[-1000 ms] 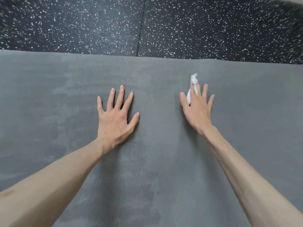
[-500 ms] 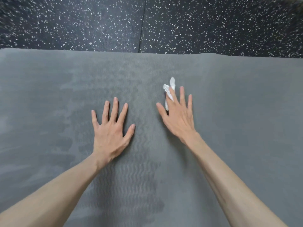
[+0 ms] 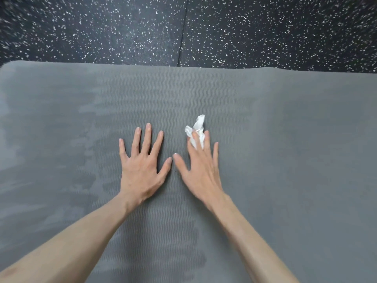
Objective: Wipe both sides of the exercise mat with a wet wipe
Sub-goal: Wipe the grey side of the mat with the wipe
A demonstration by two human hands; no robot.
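mat [image 3: 285, 139] fills most of my view, grey and ribbed, laid flat on the speckled black floor [image 3: 265, 31], its far edge running straight across the top of the scene. i'm watching both hands down on it. left hand [image 3: 142, 170] lies flat with its fingers spread and straight, palm pressed to the surface, holding nothing; i read it as a brace. right hand [image 3: 201, 172] sits just right of it, thumbs nearly meeting, fingers extended too, with the wet wipe [image 3: 197, 129] bunched under and between the first two fingers, a crumpled white tail poking out past the fingertips toward the far side. it looks pressed down more than pinched, though i can't see the palm side.

now, progress. i can see darker, patchy streaks on the left part of the mat [image 3: 61, 160] and a damp band running near-to-far between the forearms [image 3: 163, 242], so i judge that stretch has been gone over. right part looks even and dry to me, likely not yet reached. only one face of the mat shows, and i can't tell whether it's the first or the second side. so at the very least the right stretch remains, and maybe a flip after it.
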